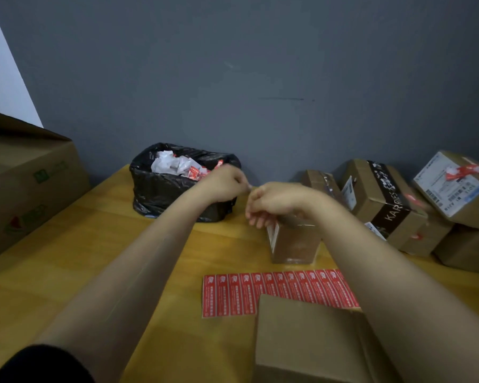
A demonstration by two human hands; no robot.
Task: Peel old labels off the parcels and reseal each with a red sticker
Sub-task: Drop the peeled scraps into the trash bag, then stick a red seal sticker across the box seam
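Above the far middle of the wooden table (67, 272), we have our left hand (224, 183) and right hand (274, 201) raised close together, fingers curled. Between them we seem to pinch something small and pale, likely a scrap of peeled label, but blur hides it, so we cannot tell for sure.

Just below our right hand stands the small brown parcel (295, 244), upright, with a white label strip down its left face. We judge it light and fairly stiff, best steadied by its side walls while a label corner is lifted with a fingernail; thin paper labels will likely tear.

Nearer us lies the sheet of red stickers (233, 295), flat and flimsy, its print too small to read; a plain cardboard box (310, 344) overlaps its near right corner.

Behind our left hand sits a bin lined with a black bag (161, 186), holding crumpled white and red scraps.

Along the right edge are stacked parcels (385, 205), one banded with dark tape reading "KARRIES". At the left edge stands a large carton (28, 189) with green marks we cannot read.
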